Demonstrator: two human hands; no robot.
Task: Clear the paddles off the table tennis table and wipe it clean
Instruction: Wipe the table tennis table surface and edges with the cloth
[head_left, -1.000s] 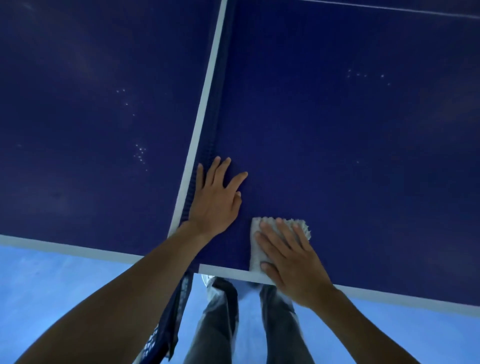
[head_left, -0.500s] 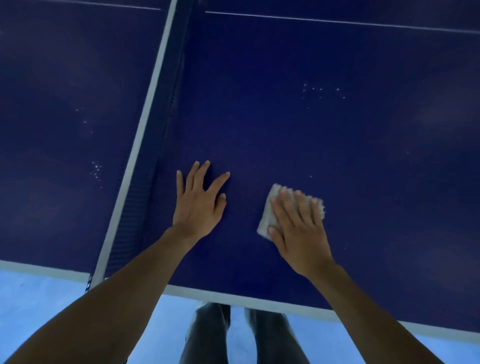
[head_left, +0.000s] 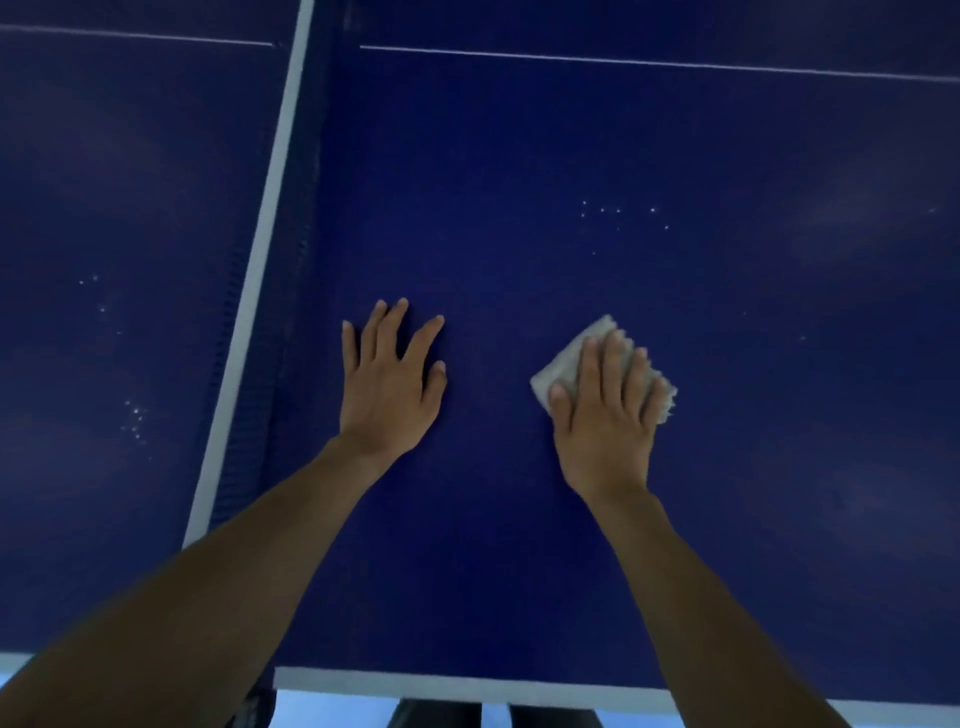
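Note:
The dark blue table tennis table (head_left: 727, 364) fills the view. My right hand (head_left: 605, 415) presses a folded white cloth (head_left: 566, 364) flat on the right half of the table, fingers straight over it. My left hand (head_left: 389, 384) rests flat on the table with fingers spread, about a hand's width left of the cloth and just right of the net (head_left: 260, 312). No paddle is in view.
The net with its white top band runs from bottom left up to the top. A thin white centre line (head_left: 623, 62) crosses far ahead. The table's white near edge (head_left: 467, 686) lies below my arms. Small white specks (head_left: 618, 213) dot the surface.
My right hand has slid the cloth away from the near edge and to the right over the table. My left hand has moved right, away from the net.

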